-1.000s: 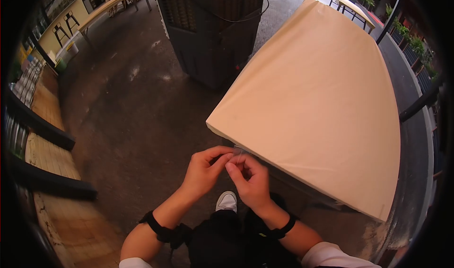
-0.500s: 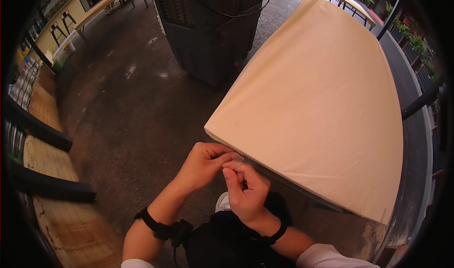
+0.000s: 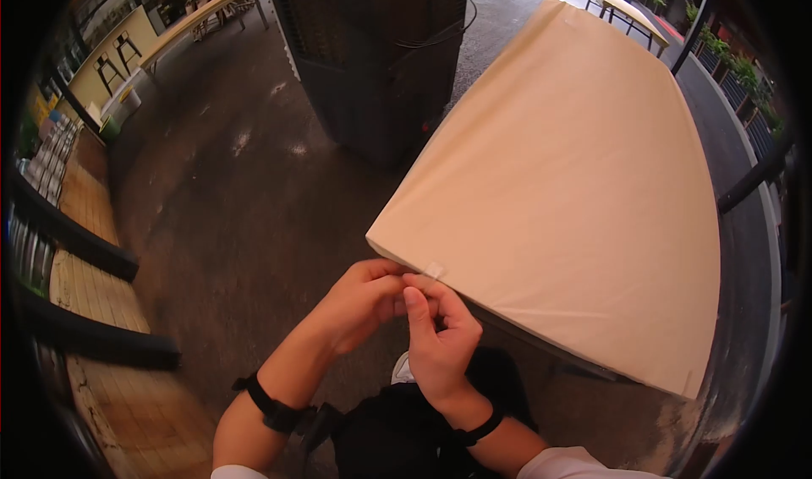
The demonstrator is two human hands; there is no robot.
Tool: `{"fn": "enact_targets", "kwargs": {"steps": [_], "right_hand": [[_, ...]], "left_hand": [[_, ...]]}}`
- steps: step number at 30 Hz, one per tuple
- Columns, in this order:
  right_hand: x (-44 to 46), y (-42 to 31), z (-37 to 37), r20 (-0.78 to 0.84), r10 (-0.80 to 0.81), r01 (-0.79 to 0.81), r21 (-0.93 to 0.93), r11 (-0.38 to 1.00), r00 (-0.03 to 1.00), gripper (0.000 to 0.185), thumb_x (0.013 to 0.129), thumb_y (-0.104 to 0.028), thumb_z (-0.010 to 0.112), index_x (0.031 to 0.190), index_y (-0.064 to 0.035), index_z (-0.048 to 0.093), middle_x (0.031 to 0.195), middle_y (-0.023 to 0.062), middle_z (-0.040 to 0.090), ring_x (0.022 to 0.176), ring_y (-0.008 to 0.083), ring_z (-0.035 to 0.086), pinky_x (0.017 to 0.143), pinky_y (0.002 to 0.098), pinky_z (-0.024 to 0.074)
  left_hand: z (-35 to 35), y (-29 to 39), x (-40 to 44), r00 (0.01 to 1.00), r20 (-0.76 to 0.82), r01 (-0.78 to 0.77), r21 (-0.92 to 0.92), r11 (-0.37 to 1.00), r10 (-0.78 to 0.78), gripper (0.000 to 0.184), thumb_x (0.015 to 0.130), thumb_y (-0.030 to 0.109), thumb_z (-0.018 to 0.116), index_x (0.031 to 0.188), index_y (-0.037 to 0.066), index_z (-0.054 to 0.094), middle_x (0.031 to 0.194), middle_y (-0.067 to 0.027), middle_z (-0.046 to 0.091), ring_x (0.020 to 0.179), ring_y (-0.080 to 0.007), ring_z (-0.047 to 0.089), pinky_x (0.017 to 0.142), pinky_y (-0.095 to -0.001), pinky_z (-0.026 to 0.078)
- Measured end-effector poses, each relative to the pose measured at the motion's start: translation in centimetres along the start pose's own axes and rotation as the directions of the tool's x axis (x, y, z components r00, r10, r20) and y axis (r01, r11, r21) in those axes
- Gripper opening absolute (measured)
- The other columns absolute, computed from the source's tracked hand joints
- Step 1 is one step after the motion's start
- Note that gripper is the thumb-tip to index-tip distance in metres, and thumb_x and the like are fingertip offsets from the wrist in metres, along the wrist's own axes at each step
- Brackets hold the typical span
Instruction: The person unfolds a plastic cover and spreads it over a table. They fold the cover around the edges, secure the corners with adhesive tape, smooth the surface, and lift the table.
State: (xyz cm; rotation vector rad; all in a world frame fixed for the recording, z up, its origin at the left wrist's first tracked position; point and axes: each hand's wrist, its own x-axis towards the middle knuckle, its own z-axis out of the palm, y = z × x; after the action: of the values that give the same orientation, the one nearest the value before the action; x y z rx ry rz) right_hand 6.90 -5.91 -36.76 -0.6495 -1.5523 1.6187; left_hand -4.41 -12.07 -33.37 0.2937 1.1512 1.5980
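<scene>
A cream cloth (image 3: 558, 175) covers the table in front of me and folds over its near edge. A small translucent piece, perhaps a clip (image 3: 436, 270), sits on that edge just above my fingertips. My left hand (image 3: 365, 303) is closed, its fingertips curled at the edge near the table's left corner. Beside it, my right hand (image 3: 443, 333) is closed with the thumb raised against the bent fingers, which meet those of the left hand. What lies between the fingers is hidden.
A large dark machine (image 3: 364, 65) with a cable stands beyond the table's left side. Wooden benches with black supports (image 3: 110, 344) run along the left. A long table (image 3: 194, 22) and stools (image 3: 118, 56) are farther back. A black post (image 3: 757, 179) is at the right.
The translucent piece was between my fingertips and now shows on the cloth's edge above them. Both hands have shifted slightly, and the view has moved a little.
</scene>
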Motion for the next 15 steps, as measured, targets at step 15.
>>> {"fn": "enact_targets", "kwargs": {"steps": [15], "right_hand": [[-4.1, -3.6, -8.3, 0.472, -0.002, 0.144, -0.265, 0.954, 0.881, 0.031, 0.091, -0.01, 0.059, 0.121, -0.005, 0.063, 0.086, 0.0111, 0.068, 0.066, 0.0281, 0.065, 0.063, 0.038, 0.0553]], "left_hand": [[5.8, 1.3, -1.0, 0.904, -0.374, 0.161, -0.157, 0.975, -0.209, 0.034, 0.1, 0.021, 0.053, 0.125, -0.002, 0.052, 0.111, -0.0075, 0.061, 0.103, -0.0189, 0.059, 0.089, -0.0372, 0.046]]}}
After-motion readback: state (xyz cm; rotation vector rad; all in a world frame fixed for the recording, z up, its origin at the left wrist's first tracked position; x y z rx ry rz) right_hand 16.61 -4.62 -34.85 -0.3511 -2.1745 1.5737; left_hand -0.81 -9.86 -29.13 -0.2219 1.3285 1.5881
